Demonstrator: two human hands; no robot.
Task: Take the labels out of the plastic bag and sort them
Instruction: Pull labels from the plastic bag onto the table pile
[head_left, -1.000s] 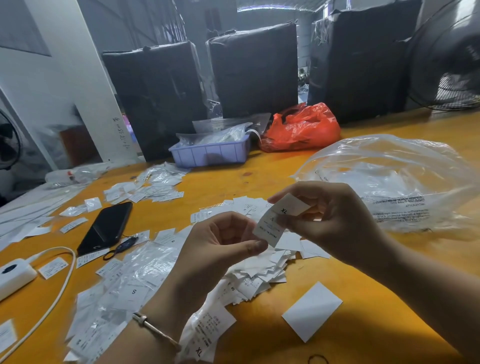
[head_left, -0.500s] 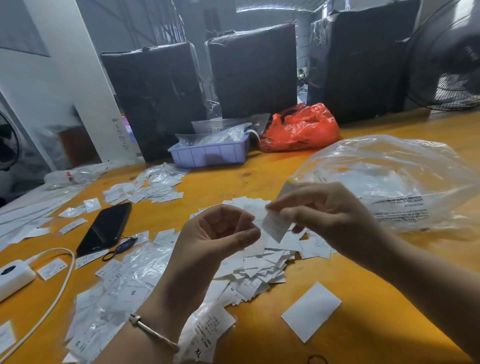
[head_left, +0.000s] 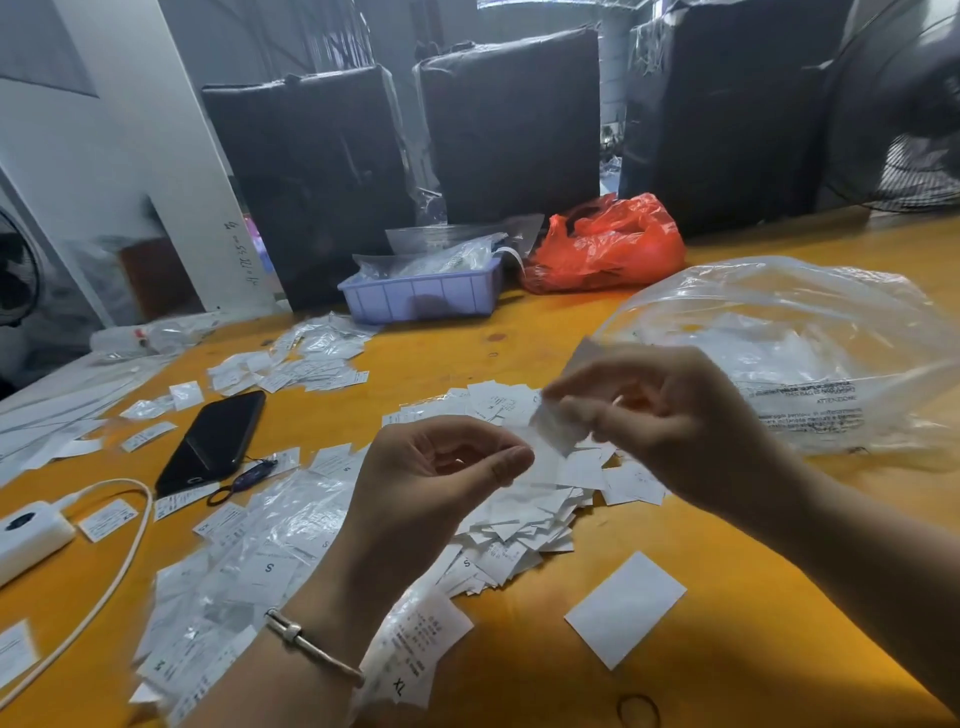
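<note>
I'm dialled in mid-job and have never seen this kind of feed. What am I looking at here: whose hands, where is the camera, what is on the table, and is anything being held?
There is no machine here. A person wears one wide-angle camera on the head, looking forward and down, so both bare hands come in from the bottom edge.

The right hand pinches a small white label, blurred by motion. The left hand, with a bracelet on its wrist, is curled close to the label; I cannot tell whether it touches it.

On the yellow table, under the hands, lies a pile of labels. Left of that are small clear sleeves, some marked S. A large clear plastic bag lies to the right. Further off are a black phone, a purple tray and a red bag.
</note>
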